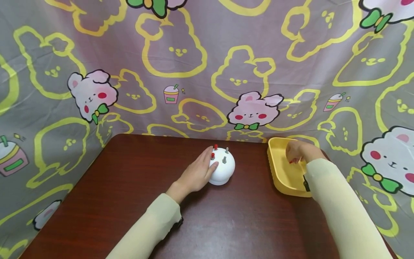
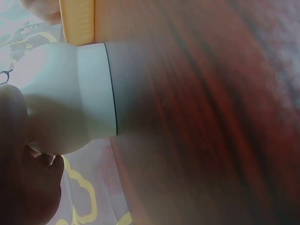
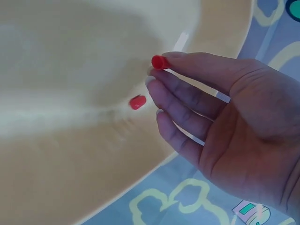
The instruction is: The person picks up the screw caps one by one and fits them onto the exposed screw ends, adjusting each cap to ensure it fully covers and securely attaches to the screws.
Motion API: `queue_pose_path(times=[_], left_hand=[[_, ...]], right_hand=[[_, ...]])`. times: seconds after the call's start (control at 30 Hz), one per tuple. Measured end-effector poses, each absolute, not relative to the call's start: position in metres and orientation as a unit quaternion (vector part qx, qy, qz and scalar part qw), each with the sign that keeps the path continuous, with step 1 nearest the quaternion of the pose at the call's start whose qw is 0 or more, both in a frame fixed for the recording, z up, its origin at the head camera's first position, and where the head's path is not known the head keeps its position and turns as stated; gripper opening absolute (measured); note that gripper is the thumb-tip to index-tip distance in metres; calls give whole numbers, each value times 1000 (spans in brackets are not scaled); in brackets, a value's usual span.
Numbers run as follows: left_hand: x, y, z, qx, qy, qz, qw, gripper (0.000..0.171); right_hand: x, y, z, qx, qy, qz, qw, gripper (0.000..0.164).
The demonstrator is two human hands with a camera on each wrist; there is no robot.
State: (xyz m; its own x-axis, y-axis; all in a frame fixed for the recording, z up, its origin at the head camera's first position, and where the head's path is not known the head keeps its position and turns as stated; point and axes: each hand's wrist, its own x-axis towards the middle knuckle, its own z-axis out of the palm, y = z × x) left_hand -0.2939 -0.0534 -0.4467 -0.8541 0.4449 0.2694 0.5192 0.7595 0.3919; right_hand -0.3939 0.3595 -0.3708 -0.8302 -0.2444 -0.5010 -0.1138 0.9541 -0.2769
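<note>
A white dome-shaped base [image 1: 223, 172] stands on the table, with several short metal posts on top. Two of these wear red caps [image 1: 212, 155]; the bare metal posts [image 1: 224, 159] are on the right side. My left hand [image 1: 196, 174] holds the dome from the left, thumb across its front and fingers along its far side. Over the yellow tray [image 1: 279, 167], my right hand [image 1: 297, 151] pinches a small hollow red cap [image 3: 159, 62] between thumb and fingertips. Another red cap [image 3: 138, 102] lies on the tray floor below those fingers.
The dark wooden table [image 1: 129, 187] carries the dome near its middle and the tray at its far right. A patterned cloth [image 1: 194, 86] hangs behind the table's back edge and along its sides.
</note>
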Motion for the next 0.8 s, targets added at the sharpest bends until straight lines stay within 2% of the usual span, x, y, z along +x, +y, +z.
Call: queue_pose_path(times=[0.23, 0.5, 0.8], left_hand=[[-295, -53, -446, -264, -932, -232, 88, 71], [-295, -54, -447, -268, -930, -236, 89, 71], [-294, -54, -448, -262, -931, -236, 96, 71]], right_hand=[[-396, 357, -368, -132, 954, -130, 237, 5], [-392, 354, -364, -176, 957, -129, 193, 14], [-382, 344, -358, -217, 962, -136, 95, 2]])
